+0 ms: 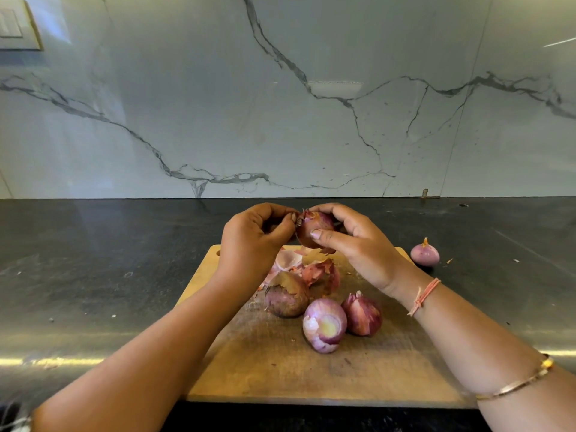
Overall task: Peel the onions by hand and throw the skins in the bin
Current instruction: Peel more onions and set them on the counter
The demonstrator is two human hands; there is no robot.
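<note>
My right hand [352, 241] grips a red onion [311, 227] above the far edge of the wooden cutting board [280, 369]. My left hand [252, 241] pinches a flap of skin at the onion's left end. On the board lie a skin-covered onion [286, 296], a partly peeled onion [324, 325] and another unpeeled onion [363, 314]. Loose skins [308, 266] are piled just behind them. One peeled onion [424, 253] sits on the counter right of the board.
The dark stone counter [93, 275] stretches to both sides and meets a marble-patterned wall [280, 104] behind. A switch plate [17, 26] is on the wall at the upper left. No bin is in view.
</note>
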